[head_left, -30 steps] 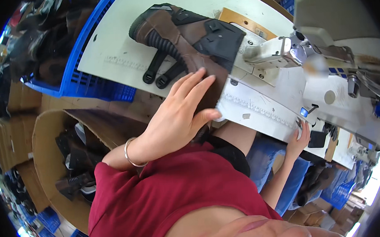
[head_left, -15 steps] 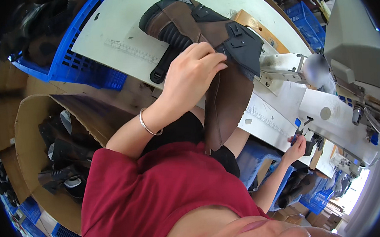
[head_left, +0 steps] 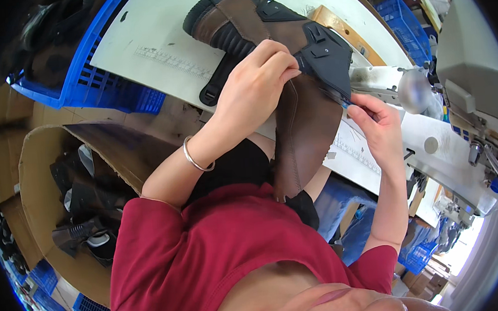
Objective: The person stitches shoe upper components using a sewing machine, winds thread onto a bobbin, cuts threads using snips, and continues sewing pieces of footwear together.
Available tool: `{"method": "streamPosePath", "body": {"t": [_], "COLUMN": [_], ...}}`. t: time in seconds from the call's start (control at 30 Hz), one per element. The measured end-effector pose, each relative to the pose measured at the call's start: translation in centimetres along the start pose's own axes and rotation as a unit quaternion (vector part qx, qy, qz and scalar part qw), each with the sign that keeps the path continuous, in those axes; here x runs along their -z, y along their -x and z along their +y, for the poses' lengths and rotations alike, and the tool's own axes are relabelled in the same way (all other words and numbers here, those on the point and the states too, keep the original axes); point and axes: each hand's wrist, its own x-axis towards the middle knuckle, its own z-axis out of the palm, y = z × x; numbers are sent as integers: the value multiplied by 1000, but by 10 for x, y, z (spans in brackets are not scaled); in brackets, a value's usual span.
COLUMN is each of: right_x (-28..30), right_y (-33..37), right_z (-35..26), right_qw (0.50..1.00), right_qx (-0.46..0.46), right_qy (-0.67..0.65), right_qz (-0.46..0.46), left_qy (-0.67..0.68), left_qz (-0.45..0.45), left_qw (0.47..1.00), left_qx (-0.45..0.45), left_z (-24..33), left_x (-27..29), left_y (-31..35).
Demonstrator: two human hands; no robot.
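Note:
A brown and black boot upper (head_left: 310,128) lies across the table edge, its shaft hanging down to my lap. My left hand (head_left: 258,77) is over its middle, thumb and fingers pinched together near a seam. Whatever is between those fingertips is too small to make out. At the right edge of the shaft, my right hand (head_left: 378,126) grips small blue-handled thread snips (head_left: 343,101). Their blades point at the boot upper, just under the black ankle panel, and are partly hidden. A black strap (head_left: 215,88) sticks out beside my left hand.
The white worktable (head_left: 153,23) carries printed rulers. A sewing machine (head_left: 444,142) stands close on my right, near a wooden block (head_left: 344,30). To the left are a blue crate (head_left: 73,81) and a cardboard box (head_left: 36,170) holding more boot pieces.
My right hand has come up and left with the snips, from beside the machine to the boot upper's right edge. The boot upper and my left hand have shifted slightly.

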Motion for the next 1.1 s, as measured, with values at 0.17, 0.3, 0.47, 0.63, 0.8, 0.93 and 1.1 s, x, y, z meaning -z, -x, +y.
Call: {"method": "streamPosePath", "body": {"t": [0.17, 0.3, 0.47, 0.63, 0.8, 0.93, 1.1], "right_x": [-17, -13, -16, -20, -21, -23, -19], "right_y": [-21, -26, -25, -26, -27, -27, -28], "right_z": [-27, -17, -24, -27, -27, -23, -17], "right_qw": [984, 983, 975, 978, 981, 978, 981], "right_qx": [79, 97, 108, 90, 63, 80, 82], "right_qy": [160, 154, 194, 186, 185, 191, 176], "right_qz": [-7, -2, 1, -6, -8, -4, 0], "left_qy": [15, 42, 44, 51, 56, 62, 162], "left_qz": [18, 31, 42, 48, 63, 81, 73], "left_qw": [1000, 998, 998, 997, 996, 994, 976], "left_qx": [11, 18, 19, 23, 38, 51, 126], "left_z": [-4, -4, -8, -7, -7, -7, -7], "left_x": [0, -2, -4, -6, -10, -14, -4], "left_y": [2, 3, 3, 4, 7, 8, 4]}}
